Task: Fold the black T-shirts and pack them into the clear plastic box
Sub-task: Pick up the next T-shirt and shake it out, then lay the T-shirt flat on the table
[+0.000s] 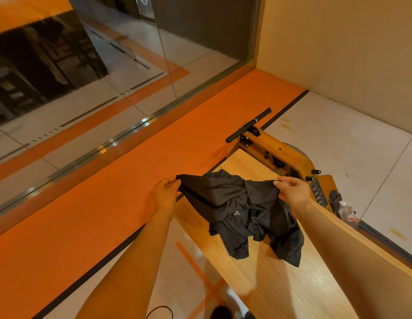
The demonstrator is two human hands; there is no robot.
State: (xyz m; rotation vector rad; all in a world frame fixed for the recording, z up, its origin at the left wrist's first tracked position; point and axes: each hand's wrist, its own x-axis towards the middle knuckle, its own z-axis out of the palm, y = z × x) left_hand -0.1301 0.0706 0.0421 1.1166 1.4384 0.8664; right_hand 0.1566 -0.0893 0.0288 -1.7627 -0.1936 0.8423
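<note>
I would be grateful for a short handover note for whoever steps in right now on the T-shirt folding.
Left hand: pinches one upper edge of the black T-shirt.
Right hand: pinches the opposite edge.
The shirt hangs crumpled between them, its lower part on the wooden table.
Done: nothing folded yet.
Left: spread, fold, pack. The clear plastic box is not in view.
</note>
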